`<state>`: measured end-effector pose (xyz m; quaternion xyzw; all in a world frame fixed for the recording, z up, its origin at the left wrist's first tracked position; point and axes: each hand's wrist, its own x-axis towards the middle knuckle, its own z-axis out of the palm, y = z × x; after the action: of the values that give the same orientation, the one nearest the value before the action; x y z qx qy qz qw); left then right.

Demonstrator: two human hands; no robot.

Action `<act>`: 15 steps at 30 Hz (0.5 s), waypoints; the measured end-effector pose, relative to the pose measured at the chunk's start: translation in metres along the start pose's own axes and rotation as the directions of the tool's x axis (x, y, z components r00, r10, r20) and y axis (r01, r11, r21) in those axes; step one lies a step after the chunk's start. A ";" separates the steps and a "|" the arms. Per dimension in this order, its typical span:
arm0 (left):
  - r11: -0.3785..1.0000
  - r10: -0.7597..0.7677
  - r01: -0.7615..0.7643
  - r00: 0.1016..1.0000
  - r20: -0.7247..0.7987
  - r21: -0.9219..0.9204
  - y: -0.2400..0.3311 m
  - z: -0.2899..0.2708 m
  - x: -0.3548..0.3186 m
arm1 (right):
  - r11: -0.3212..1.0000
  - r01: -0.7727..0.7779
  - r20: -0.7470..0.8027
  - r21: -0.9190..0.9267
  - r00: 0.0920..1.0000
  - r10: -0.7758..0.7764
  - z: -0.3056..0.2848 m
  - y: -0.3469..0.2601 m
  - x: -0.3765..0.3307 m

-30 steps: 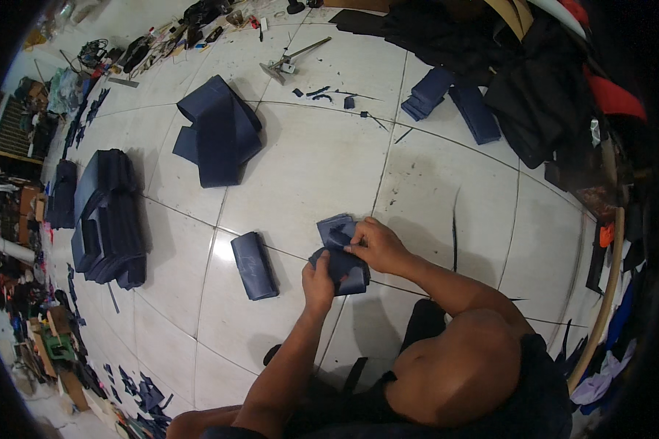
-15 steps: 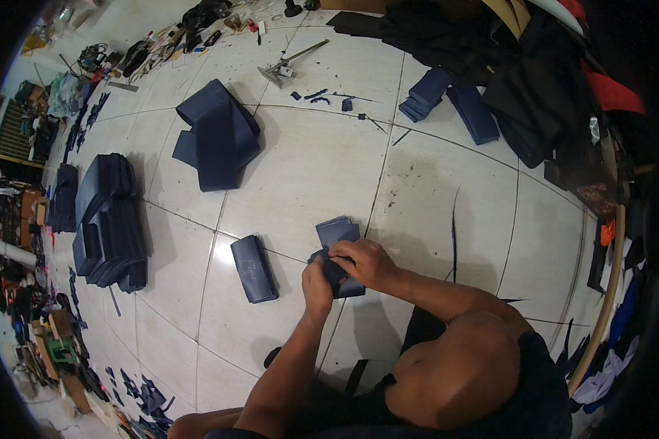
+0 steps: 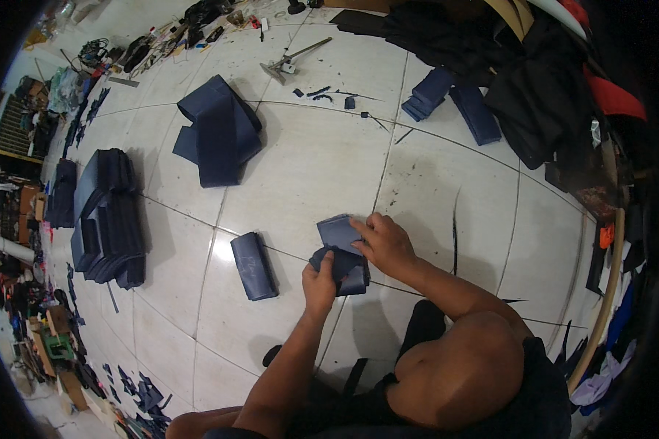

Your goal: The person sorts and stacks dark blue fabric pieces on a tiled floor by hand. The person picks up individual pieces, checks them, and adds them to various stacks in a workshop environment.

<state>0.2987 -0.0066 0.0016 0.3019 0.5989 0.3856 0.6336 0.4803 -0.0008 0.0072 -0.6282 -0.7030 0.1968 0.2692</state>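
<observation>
My left hand (image 3: 319, 290) grips a small stack of dark navy fabric pieces (image 3: 334, 262), the thumb pressed on top. Under and beside that stack lies a pile of grey-blue fabric pieces (image 3: 339, 232) on the tiled floor; its lower end shows below the held stack. My right hand (image 3: 386, 247) is at the right edge of this pile, thumb and forefinger spread apart and touching it. To the left rests a folded navy bundle (image 3: 254, 265) with light marks on its upper face.
A long looped navy strip (image 3: 220, 135) lies farther off. Tall navy stacks (image 3: 108, 219) stand at the left. Two small navy piles (image 3: 476, 115) sit near black cloth (image 3: 531, 95) at the far right. A metal tool (image 3: 293, 60) and scraps lie at the back.
My right hand has let go of the dark navy stack and moved right and slightly up to the grey-blue pile, its fingers spreading. My left hand keeps its hold.
</observation>
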 end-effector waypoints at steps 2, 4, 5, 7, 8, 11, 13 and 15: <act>0.999 0.003 -0.005 0.999 0.046 0.039 -0.001 -0.003 0.003 | 0.996 0.069 0.010 -0.065 0.998 -0.068 0.010 0.004 -0.003; 0.999 0.020 -0.023 0.997 0.069 0.049 -0.006 -0.005 0.004 | 0.993 0.106 0.029 -0.059 0.994 -0.105 0.017 0.009 -0.006; 0.998 0.035 -0.038 0.997 0.070 0.042 -0.009 -0.006 0.005 | 0.994 0.107 0.038 -0.021 0.994 -0.106 0.020 0.011 -0.007; 0.998 0.052 -0.055 0.996 0.068 0.037 -0.007 -0.006 0.006 | 0.990 0.014 0.050 0.142 0.999 -0.021 0.019 0.009 -0.003; 0.998 0.050 -0.052 0.997 0.067 0.034 -0.005 -0.005 0.006 | 0.962 -0.082 0.068 0.259 0.995 0.066 0.015 0.010 0.002; 0.999 0.025 -0.027 0.998 0.054 0.035 -0.001 -0.004 0.002 | 0.889 -0.139 0.116 0.437 0.988 0.098 0.019 0.004 0.000; 0.999 0.017 -0.018 0.999 0.050 0.030 -0.001 -0.003 0.002 | 0.880 -0.130 0.144 0.457 0.987 0.071 0.014 -0.007 -0.001; 0.999 0.020 -0.022 0.999 0.050 0.037 -0.001 -0.003 0.003 | 0.883 -0.151 0.181 0.445 0.980 0.076 0.005 -0.019 -0.003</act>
<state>0.2954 -0.0049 -0.0012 0.3294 0.5868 0.3735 0.6385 0.4630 -0.0056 0.0146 -0.5698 -0.6181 0.4212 0.3403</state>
